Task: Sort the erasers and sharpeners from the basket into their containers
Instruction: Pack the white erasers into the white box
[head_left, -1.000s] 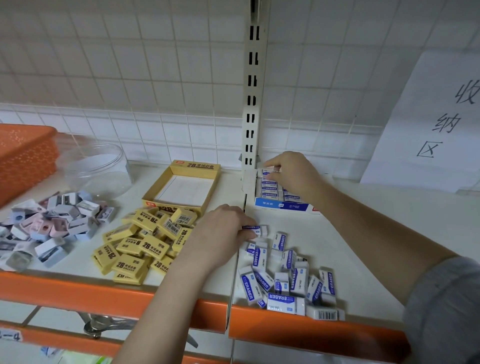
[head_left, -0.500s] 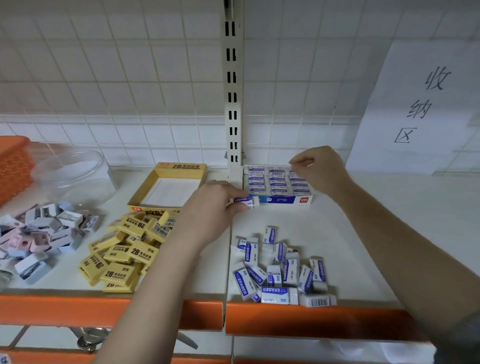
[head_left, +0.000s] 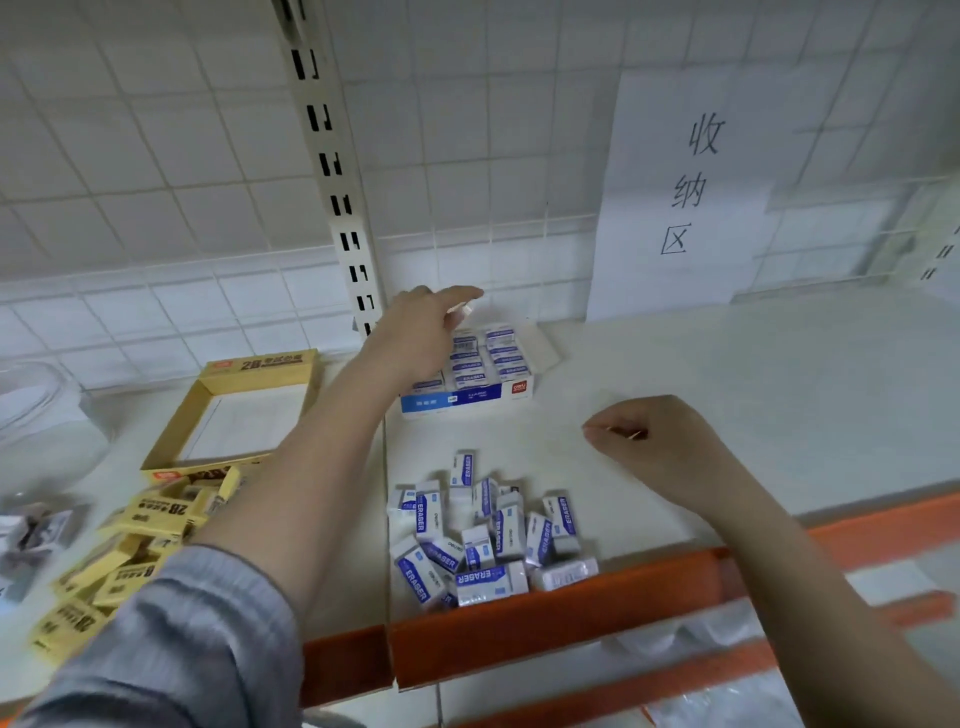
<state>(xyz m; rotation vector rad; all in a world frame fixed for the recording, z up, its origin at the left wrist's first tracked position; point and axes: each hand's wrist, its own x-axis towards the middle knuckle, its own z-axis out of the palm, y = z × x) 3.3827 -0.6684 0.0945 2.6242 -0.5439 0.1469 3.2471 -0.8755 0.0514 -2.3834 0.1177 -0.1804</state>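
Orange metal edging (head_left: 519, 629) runs along the front lip of the white shelf (head_left: 727, 415). Just behind it lies a loose heap of white erasers (head_left: 483, 535), small blocks in blue-and-white paper sleeves, tumbled at all angles. To their left, past the grey knit sleeve (head_left: 182, 649), flat yellow erasers (head_left: 130, 540) printed "2B" are scattered in front of an open yellow cardboard box (head_left: 249, 410) with a bare white floor. Blurred grey and pink sharpeners (head_left: 31, 530) sit at the far left edge, below a clear plastic tub (head_left: 41, 410).

Right hand (head_left: 654, 447) hovers over bare shelf to the right of the white heap, fingers curled in loosely; nothing shows in it. Left hand (head_left: 421, 332) reaches further back over the blue-fronted eraser box (head_left: 467, 395), where sleeved erasers stand packed in neat rows. Its fingertips seem to pinch a small white piece, probably an eraser, though blur hides it. Behind, a slotted cream upright (head_left: 332, 171) rises against the white grid wall (head_left: 156, 182), and a paper sign (head_left: 685, 192) leans there.
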